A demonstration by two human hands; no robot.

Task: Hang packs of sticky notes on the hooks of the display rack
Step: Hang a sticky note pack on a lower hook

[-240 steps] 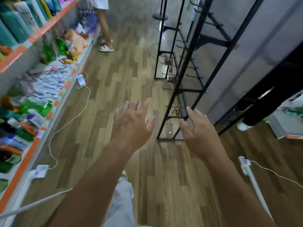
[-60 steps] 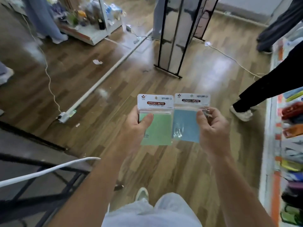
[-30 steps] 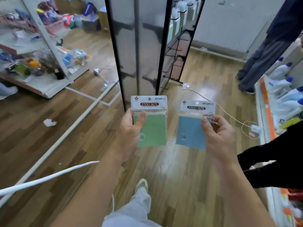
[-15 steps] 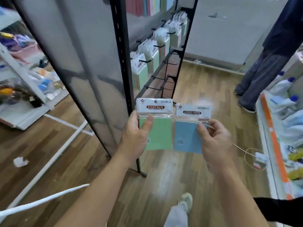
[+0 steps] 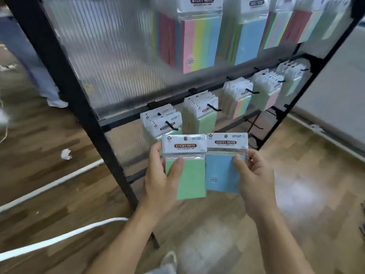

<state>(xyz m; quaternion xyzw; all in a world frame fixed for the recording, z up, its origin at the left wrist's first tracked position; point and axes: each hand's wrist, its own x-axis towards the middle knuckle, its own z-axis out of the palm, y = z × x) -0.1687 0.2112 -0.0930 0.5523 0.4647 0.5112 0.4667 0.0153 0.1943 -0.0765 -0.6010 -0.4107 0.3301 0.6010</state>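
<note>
The step in hand was the approach. Both packs were raised in front of the display rack point(image 5: 113, 155), and neither was yet on a hook. In the centre of the frame the left hand point(image 5: 160, 180) gripped the green pack point(image 5: 190, 178), with the thumb pressed on its front and the fingers curled behind its left edge. Just to the right, the right hand point(image 5: 256, 180) pinched the blue pack point(image 5: 221, 173) by its right side, thumb on the front. The packs were upright with their white headers side by side. Whether they touched or only nearly did, I could not tell.

Directly above the green pack, the nearest hook point(image 5: 171, 126) already carried a bunch of hanging packs point(image 5: 158, 119). Its black tip pointed out toward the viewer. More loaded hooks ran along the same rail toward the upper right of the frame.

By my reading, the next move called for lifting the green pack until the hole point(image 5: 185, 138) in its header lined up with that hook's tip. The pack would then be pushed back along the prong against the ones already there. The blue pack would likely wait in the right hand or go to another hook, but the blur made it unclear which hook suited it.
</note>
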